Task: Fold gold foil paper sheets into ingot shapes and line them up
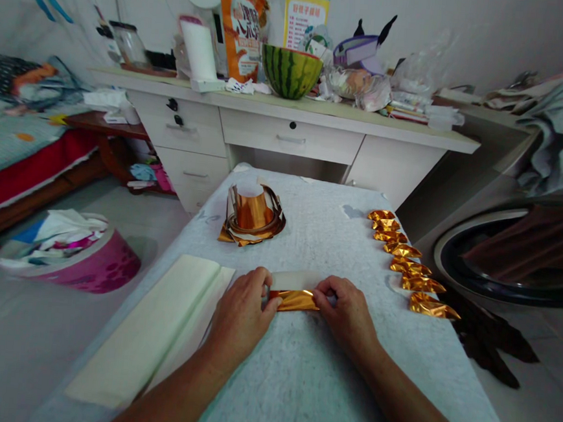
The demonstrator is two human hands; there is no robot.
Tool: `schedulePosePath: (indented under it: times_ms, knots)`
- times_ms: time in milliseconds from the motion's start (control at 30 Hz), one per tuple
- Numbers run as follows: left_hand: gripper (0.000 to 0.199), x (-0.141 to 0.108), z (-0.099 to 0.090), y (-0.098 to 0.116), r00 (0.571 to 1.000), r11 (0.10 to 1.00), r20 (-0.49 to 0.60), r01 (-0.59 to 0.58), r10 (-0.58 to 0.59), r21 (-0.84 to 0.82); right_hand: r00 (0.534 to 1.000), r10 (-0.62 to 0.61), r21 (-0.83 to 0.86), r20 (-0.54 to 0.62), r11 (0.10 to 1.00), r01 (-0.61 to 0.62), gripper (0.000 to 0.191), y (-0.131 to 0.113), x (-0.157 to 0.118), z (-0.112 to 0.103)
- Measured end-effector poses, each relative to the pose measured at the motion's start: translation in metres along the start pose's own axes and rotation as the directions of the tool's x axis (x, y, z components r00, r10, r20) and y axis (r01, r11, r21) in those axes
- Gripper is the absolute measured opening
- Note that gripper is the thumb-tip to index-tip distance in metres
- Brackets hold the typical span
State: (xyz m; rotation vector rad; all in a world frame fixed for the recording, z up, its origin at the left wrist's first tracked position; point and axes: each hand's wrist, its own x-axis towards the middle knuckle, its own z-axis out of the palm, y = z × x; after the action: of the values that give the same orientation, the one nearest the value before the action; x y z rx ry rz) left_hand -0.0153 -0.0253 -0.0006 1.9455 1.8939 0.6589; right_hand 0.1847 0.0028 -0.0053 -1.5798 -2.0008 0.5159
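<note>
My left hand (247, 306) pinches the left end of a gold foil strip (296, 300) at the middle of the cloth-covered table (307, 382). The strip's right end is between the thumb and fingers of my right hand (347, 307). A pale translucent sheet (295, 279) shows just behind the foil, between both hands. Beyond my left hand stands a curled stack of gold foil sheets (252, 214). Several folded gold foil pieces (409, 266) form a row along the table's right edge. Pale folded paper (150, 331) lies left of my left forearm.
Behind the table is a white desk (292, 134) bearing half a watermelon (290, 72), an orange bag (241, 32) and clutter. A pink bin (92, 261) stands on the floor at left. The round door of a washing machine (512, 255) is at right.
</note>
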Motion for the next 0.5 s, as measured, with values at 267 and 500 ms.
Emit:
schedulePosePath:
  times_ms: [267, 500]
  knots:
    - [0.012, 0.0023, -0.0023, 0.0018, 0.997, 0.996, -0.001, -0.078, 0.078, -0.039, 1.0, -0.007, -0.002, -0.001, 1.0, 0.007, 0.009, 0.001, 0.0018, 0.0015]
    - [0.008, 0.0023, -0.0033, 0.0015, 0.996, 0.997, 0.07, -0.054, 0.057, -0.057, 1.0, -0.003, 0.003, 0.001, 1.0, 0.003, 0.008, 0.0004, 0.0027, 0.0014]
